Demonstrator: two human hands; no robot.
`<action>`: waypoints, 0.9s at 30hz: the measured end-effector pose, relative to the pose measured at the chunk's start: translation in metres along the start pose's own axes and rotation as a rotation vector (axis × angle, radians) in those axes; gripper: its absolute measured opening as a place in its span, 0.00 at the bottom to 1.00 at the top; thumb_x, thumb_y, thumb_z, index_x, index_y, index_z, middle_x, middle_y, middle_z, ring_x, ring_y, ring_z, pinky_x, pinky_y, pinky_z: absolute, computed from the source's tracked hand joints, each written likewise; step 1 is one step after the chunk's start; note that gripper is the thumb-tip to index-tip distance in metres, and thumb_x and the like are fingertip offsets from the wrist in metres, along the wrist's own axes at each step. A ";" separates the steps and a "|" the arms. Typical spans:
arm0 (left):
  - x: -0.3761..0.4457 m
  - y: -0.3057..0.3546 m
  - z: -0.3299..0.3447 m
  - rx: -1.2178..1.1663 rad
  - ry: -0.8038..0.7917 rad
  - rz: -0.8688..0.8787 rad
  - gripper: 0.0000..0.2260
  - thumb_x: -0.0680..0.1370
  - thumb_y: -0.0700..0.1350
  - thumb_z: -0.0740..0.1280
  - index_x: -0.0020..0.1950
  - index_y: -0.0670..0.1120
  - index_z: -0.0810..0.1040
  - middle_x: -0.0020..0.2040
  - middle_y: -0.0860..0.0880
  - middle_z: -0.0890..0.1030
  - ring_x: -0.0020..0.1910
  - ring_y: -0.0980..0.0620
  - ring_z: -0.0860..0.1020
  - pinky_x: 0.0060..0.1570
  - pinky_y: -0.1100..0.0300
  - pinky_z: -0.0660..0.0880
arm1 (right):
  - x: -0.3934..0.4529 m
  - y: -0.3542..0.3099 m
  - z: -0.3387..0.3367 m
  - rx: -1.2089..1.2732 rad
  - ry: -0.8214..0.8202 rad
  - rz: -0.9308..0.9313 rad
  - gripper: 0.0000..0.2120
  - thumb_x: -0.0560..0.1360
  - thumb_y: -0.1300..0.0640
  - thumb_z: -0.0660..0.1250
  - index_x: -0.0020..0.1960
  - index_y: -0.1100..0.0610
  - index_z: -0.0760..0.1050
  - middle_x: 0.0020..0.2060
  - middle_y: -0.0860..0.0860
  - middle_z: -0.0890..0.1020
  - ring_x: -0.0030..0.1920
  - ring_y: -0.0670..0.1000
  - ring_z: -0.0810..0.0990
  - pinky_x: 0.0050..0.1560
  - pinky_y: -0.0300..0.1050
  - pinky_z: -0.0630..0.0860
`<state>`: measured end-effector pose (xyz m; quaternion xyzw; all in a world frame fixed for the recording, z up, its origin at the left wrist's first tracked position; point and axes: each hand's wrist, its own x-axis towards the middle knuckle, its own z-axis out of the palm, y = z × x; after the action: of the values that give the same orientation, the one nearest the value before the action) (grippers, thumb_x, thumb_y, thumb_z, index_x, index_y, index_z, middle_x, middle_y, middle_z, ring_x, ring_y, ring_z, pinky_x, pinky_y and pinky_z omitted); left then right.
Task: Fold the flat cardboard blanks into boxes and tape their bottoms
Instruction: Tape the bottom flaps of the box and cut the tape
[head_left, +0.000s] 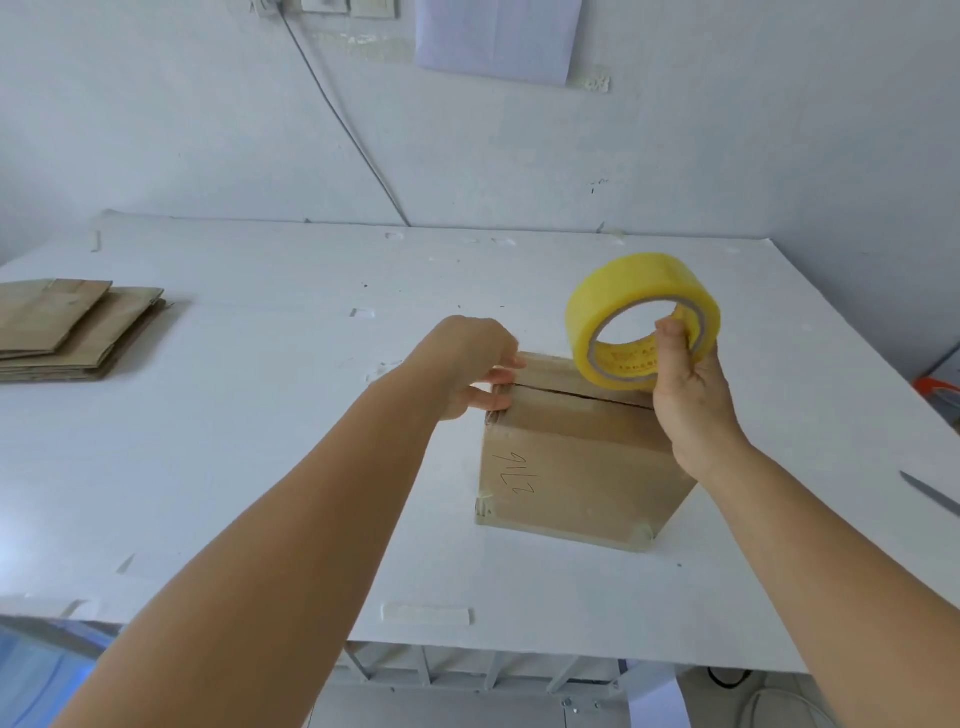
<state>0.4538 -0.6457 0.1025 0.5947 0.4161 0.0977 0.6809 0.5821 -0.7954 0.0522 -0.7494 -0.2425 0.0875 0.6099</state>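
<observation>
Stack of blanks (72, 327): at my 9 o'clock, near the left edge of the table (270, 467), I see flat brown cardboard sheets piled loosely, the top sheet shifted a little off those below. The pile is well apart from both hands.

Left hand (470, 366): just left of centre, at the box's 10 o'clock corner. I see its fingers curled over the left end of the top seam, fingertips touching the flap edges there; the grasp is closed on the cardboard rather than spread flat.

Box (576, 457): at the centre of my view, standing on the white table with its folded flaps facing up. A dark slit runs across the top where the two flaps meet, from 9 o'clock to 3 o'clock. The near wall carries handwritten marks. Small scraps of old clear tape show at its lower corners.

Tape roll (641, 325): at my 1 o'clock, a yellow roll held upright on edge above the far right part of the box top. I cannot tell whether its lower rim touches the flap.

Right hand (691, 384): at the box's 3 o'clock side. Its thumb passes through the roll's core and the fingers wrap behind the outer rim, clenched on the roll.

Blade (930, 491): at my 3 o'clock, a thin grey tip lying on the table edge, cut off by the frame.
</observation>
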 end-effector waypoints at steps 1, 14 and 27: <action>0.000 -0.002 -0.001 -0.039 0.001 0.017 0.04 0.79 0.36 0.60 0.48 0.40 0.74 0.42 0.44 0.77 0.43 0.48 0.77 0.39 0.54 0.81 | -0.001 0.000 0.000 -0.020 -0.022 -0.012 0.11 0.80 0.43 0.53 0.59 0.47 0.66 0.43 0.40 0.74 0.46 0.40 0.73 0.47 0.35 0.66; 0.021 -0.031 -0.031 0.110 0.229 0.211 0.08 0.77 0.35 0.59 0.40 0.43 0.74 0.37 0.47 0.76 0.32 0.52 0.74 0.31 0.62 0.77 | 0.000 0.004 0.005 -0.220 -0.074 -0.108 0.11 0.79 0.44 0.59 0.54 0.51 0.67 0.49 0.55 0.82 0.48 0.53 0.77 0.40 0.30 0.67; 0.040 -0.056 -0.032 0.137 0.216 0.137 0.09 0.75 0.35 0.55 0.40 0.45 0.71 0.37 0.48 0.72 0.35 0.49 0.69 0.32 0.60 0.68 | -0.003 -0.006 0.013 -0.196 -0.092 -0.104 0.19 0.66 0.38 0.64 0.51 0.46 0.69 0.37 0.44 0.78 0.39 0.41 0.77 0.39 0.37 0.69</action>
<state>0.4368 -0.6123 0.0363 0.6527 0.4514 0.1788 0.5817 0.5725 -0.7851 0.0540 -0.7869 -0.3163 0.0659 0.5257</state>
